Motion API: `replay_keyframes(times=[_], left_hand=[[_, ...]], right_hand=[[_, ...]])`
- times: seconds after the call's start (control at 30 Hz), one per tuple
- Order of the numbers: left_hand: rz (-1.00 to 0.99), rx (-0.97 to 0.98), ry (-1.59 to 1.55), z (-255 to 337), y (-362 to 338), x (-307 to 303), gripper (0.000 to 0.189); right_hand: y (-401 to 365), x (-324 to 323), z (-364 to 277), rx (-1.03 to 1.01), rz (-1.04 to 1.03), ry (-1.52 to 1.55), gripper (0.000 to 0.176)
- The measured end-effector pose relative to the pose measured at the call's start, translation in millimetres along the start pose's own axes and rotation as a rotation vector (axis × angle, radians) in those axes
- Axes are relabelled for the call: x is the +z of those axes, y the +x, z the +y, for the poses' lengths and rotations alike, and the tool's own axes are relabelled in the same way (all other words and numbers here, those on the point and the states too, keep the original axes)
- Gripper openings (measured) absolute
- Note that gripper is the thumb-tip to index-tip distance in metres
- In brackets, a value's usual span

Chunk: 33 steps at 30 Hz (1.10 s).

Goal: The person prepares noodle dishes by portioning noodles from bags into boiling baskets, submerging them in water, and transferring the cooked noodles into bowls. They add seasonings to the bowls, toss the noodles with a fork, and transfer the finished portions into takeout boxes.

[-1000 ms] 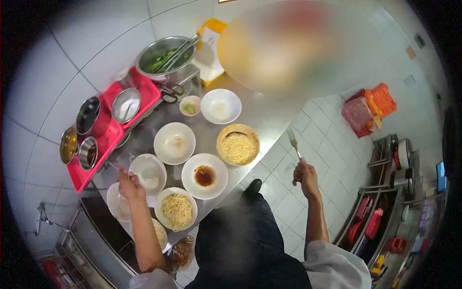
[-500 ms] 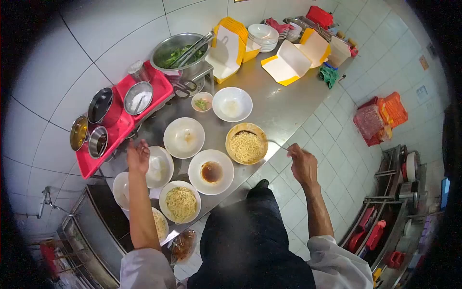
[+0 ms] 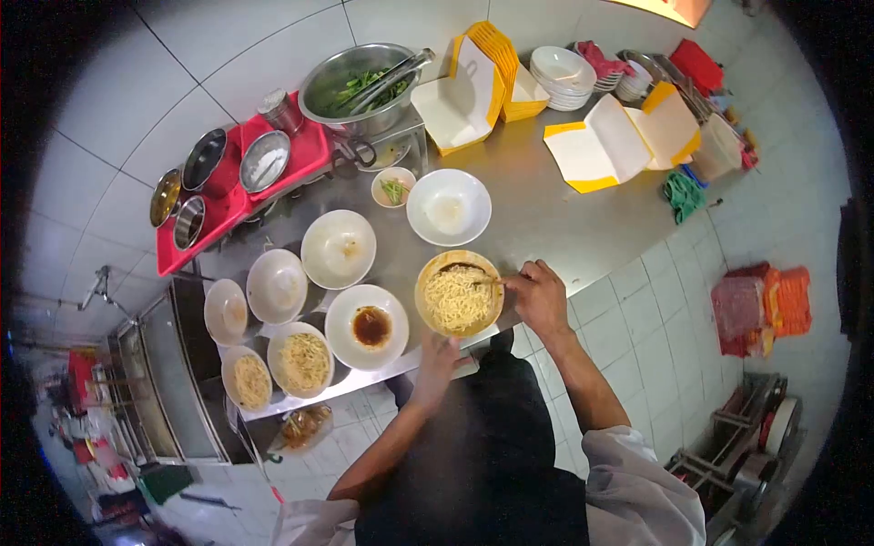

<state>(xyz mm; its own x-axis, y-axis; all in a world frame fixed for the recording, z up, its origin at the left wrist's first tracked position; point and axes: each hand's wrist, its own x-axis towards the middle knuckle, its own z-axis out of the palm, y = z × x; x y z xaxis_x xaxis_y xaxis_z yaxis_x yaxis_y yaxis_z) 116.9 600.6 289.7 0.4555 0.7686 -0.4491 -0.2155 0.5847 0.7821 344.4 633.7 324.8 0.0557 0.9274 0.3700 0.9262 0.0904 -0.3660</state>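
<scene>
Noodles with dark sauce fill a yellowish bowl (image 3: 499,314) at the table's front edge. My right hand (image 3: 539,296) is closed on a thin-handled metal utensil (image 3: 492,281), whose far end is among the noodles. Just below the same bowl is my left hand (image 3: 438,369), fingers apart and fingertips right at the near rim. Left of it stands a white bowl with brown sauce (image 3: 371,326). Beyond that are a bowl of pale noodles (image 3: 303,360) and a smaller noodle portion in another bowl (image 3: 247,379).
Several whitish bowls (image 3: 339,250) line the table's left half. A pink tray (image 3: 238,207) carries metal seasoning bowls. Behind stand a steel bowl of greens with tongs (image 3: 357,89), a small cup of cut greens (image 3: 393,188), yellow takeaway boxes (image 3: 596,141) and stacked white bowls (image 3: 562,77).
My left hand has moved from the left-hand bowls to the near rim of the yellowish bowl. My right hand has come in closer to that bowl with the utensil. The camera view has shifted.
</scene>
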Motion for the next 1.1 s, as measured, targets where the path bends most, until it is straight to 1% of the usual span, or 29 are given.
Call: replay_keyframes(times=[0.07,0.1,0.17,0.2,0.27,0.3,0.33,0.4,0.43,0.5,0.53,0.57,0.6,0.63,0.67,0.73,0.77,0.83,0.87,0.93,1.0,1.03,1.1], left_hand=[[0.141,0.003,-0.137,8,9,23,0.074],[0.163,0.014,-0.138,7,17,32,0.074],[0.345,0.160,-0.115,0,23,47,0.064],[0.371,0.164,-0.123,-7,26,52,0.064],[0.606,0.281,-0.131,-23,41,54,0.059],[0.577,0.378,-0.062,-24,48,54,0.058],[0.589,0.383,-0.063,-26,52,55,0.058],[0.684,0.473,-0.096,-24,59,63,0.056],[0.716,0.501,-0.037,-22,61,67,0.059],[0.748,0.510,0.002,-17,61,68,0.063],[0.761,0.509,0.048,-14,62,69,0.066],[0.765,0.515,0.043,-13,62,70,0.066],[0.730,0.461,0.023,-12,61,69,0.069],[0.693,0.408,0.004,-10,60,67,0.073],[0.691,0.413,0.003,-10,59,62,0.073],[0.540,0.449,-0.053,-8,63,51,0.074],[0.536,0.457,-0.059,-2,63,51,0.074],[0.432,0.425,-0.094,8,63,52,0.075],[0.425,0.430,-0.099,11,66,53,0.075],[0.316,0.442,-0.167,16,73,52,0.076],[0.286,0.436,-0.218,24,74,65,0.076],[0.263,0.429,-0.266,29,75,71,0.076],[0.230,0.434,-0.224,42,77,81,0.075]], right_hand=[[1,2,20,-0.045,-0.036,0.062,0.027],[2,3,29,-0.073,-0.069,0.104,0.027],[2,4,42,-0.079,-0.104,0.190,0.026],[3,3,46,-0.077,-0.129,0.255,0.026],[8,-1,52,-0.132,-0.140,0.308,0.025],[11,-4,53,-0.165,-0.137,0.348,0.025],[15,-10,54,-0.174,-0.141,0.356,0.025],[29,-29,50,-0.250,-0.048,0.218,0.023],[36,-35,50,-0.267,-0.054,0.226,0.023],[47,-43,49,-0.219,0.101,0.219,0.015],[46,-31,49,-0.233,0.102,0.222,0.015],[40,-7,50,-0.211,0.038,0.282,0.016],[35,11,51,-0.184,-0.024,0.340,0.017],[34,18,52,-0.172,-0.028,0.351,0.016],[34,13,51,-0.175,-0.024,0.350,0.016],[39,-1,57,0.129,-0.189,0.581,0.011],[45,-14,56,0.200,-0.189,0.607,0.011],[60,-50,50,0.228,-0.177,0.650,0.010],[69,-65,48,0.255,-0.166,0.699,0.010],[76,-80,47,0.253,-0.150,0.701,0.011],[77,-91,49,-0.060,-0.094,0.449,0.018],[77,-104,50,-0.058,-0.086,0.443,0.018],[77,-137,43,-0.221,0.201,0.184,0.025]])
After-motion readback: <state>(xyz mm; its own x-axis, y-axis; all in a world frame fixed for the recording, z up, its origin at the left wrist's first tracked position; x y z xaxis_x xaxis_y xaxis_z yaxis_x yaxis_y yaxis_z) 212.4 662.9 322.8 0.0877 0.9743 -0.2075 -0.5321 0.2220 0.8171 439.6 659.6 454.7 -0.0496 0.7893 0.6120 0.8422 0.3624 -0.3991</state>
